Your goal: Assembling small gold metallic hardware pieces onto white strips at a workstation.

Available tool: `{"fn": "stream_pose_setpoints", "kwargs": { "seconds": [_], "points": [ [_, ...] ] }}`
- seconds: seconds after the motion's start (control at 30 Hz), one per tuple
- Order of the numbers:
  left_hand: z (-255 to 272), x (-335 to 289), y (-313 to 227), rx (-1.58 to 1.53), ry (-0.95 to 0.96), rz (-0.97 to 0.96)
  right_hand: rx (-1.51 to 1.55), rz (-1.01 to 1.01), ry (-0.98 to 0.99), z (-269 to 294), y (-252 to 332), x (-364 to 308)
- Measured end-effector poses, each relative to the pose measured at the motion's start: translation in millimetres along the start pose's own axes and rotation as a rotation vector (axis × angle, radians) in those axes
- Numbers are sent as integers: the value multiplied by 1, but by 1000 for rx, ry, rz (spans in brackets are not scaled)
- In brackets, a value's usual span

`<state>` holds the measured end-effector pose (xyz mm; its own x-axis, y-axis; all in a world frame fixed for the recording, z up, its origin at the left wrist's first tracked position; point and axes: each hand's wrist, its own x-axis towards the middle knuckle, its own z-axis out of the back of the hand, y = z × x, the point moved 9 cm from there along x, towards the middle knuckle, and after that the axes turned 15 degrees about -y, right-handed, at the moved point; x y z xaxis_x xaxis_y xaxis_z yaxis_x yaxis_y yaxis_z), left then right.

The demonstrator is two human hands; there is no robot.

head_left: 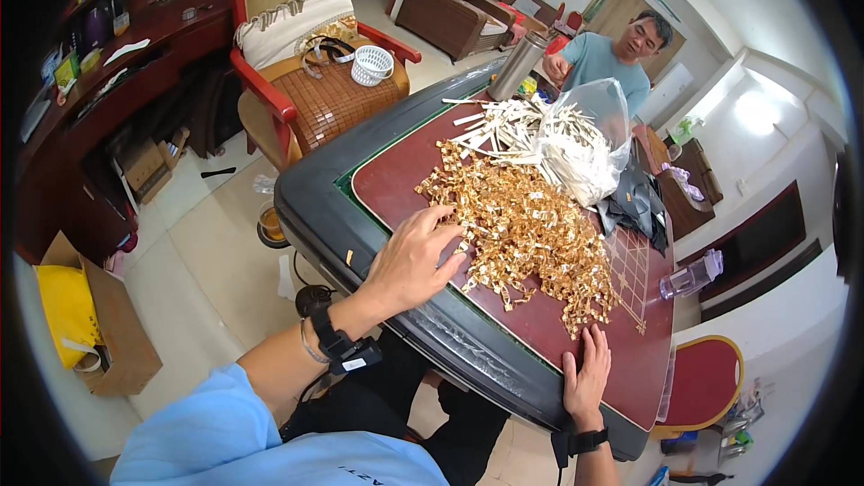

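At frame centre, the left hand lay spread, fingers apart, on a heap of small gold metal pieces on the dark red tabletop. The right hand rested flat, holding nothing, lower right. A clear plastic bag above held white strips.

both hands flat, fingers spread

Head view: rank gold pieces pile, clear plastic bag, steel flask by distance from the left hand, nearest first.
1. gold pieces pile: the left hand rests on its near-left edge, fingers touching it.
2. clear plastic bag: beyond the pile, on the table's far right, holding white strips.
3. steel flask: upright at the table's far edge, by another person.
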<state>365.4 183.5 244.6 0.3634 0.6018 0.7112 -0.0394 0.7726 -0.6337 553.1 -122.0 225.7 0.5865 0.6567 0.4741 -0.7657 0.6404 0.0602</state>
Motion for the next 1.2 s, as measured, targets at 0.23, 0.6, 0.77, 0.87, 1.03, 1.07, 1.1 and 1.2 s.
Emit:
{"fn": "stream_pose_setpoints", "kwargs": {
  "seconds": [0.23,0.6,0.77,0.87,1.03,1.07,1.1,1.2],
  "points": [
    [-2,-1,1,-4,1,18,45,-46,-17,2,-2,-2],
    [1,-2,1,-22,5,17,48,-66,13,1,-1,-2],
    [0,0,1,-31,3,28,34,-54,11,1,-1,-1],
    [3,0,1,-43,-3,31,31,-35,8,2,2,1],
    [1,0,2,-36,-19,25,19,-44,45,-3,-3,-1],
    [2,-1,1,-33,-20,21,13,-39,51,-4,-3,-2],
    [3,-1,1,-36,-23,21,10,-37,49,-5,-5,-2],
    [2,-2,1,-23,-21,15,40,-35,71,-6,-9,0]
  ]
}}
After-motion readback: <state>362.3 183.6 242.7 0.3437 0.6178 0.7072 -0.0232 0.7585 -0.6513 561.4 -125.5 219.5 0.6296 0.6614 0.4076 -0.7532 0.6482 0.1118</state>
